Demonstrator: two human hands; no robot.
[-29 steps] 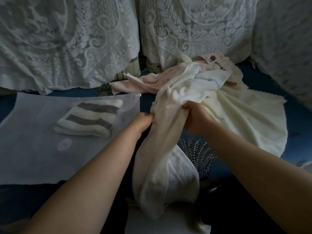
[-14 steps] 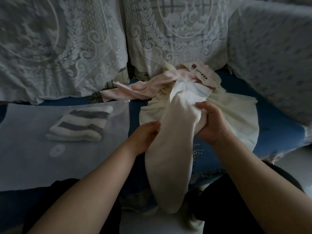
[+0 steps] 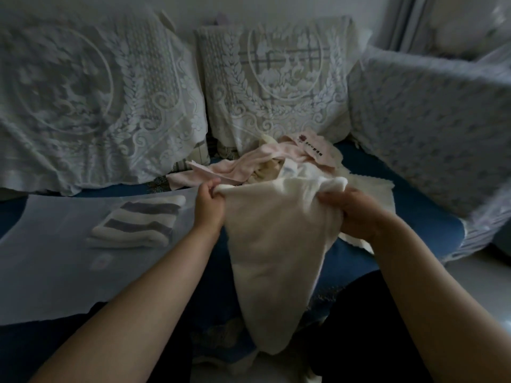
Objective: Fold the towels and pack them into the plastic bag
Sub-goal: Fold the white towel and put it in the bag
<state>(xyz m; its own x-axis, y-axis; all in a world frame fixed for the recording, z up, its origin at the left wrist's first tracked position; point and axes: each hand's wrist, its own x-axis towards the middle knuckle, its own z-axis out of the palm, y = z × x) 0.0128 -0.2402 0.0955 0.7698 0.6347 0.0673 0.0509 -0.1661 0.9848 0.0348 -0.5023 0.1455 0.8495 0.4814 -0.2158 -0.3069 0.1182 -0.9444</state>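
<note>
Left hand [image 3: 207, 200]: closed on one top corner of the cream towel [image 3: 276, 244].
Right hand [image 3: 351, 211]: closed on the other corner.
Towel: hangs downward between both — long axis vertical.
Plastic bag [image 3: 55, 258]: lies left (nearer the left hand).

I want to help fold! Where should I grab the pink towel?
Probably the pink towel is best pinched at its loose end lying flat on the blue sofa seat, coming from the left. Its other end is tangled in the pile behind the cream towel.

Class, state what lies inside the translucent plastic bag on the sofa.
Inside the translucent plastic bag lies one folded white towel with grey stripes. Whether anything sits beneath that towel is hidden.
</note>
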